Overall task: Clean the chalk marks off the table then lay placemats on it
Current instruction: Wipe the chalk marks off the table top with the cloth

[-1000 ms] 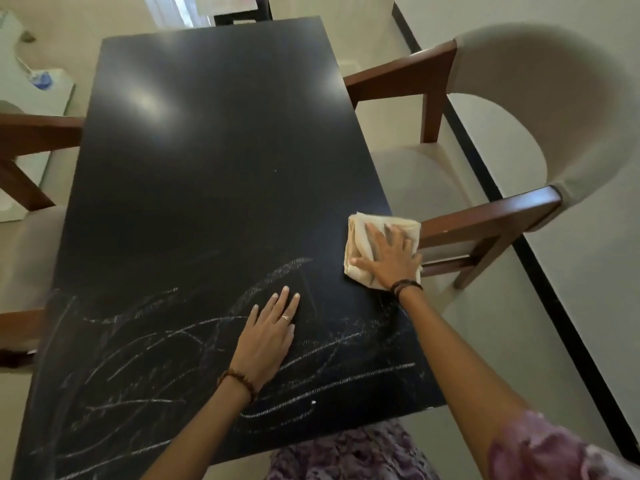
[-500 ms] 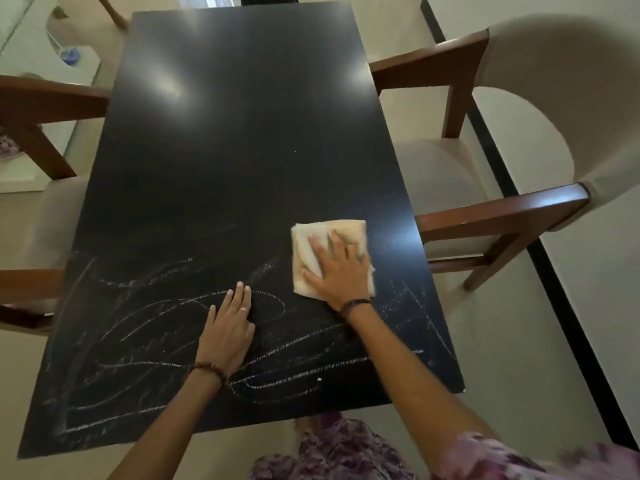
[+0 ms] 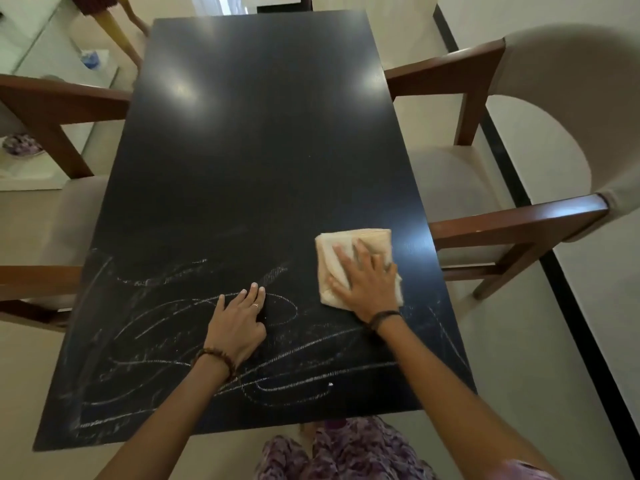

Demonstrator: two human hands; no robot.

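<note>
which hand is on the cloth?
The right hand, pressing flat on the folded beige cloth near the table's right edge. The left hand rests bare on the chalk marks.

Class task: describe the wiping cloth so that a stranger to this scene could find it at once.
Start at the long black table and go to its near right edge. There the right hand presses flat on a folded cream cloth. It is the only pale, soft thing on the dark top.

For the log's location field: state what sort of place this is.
Probably a home dining room: a long black table flanked by upholstered wooden armchairs, on a pale tiled floor. The right hand presses a cloth on it.
</note>
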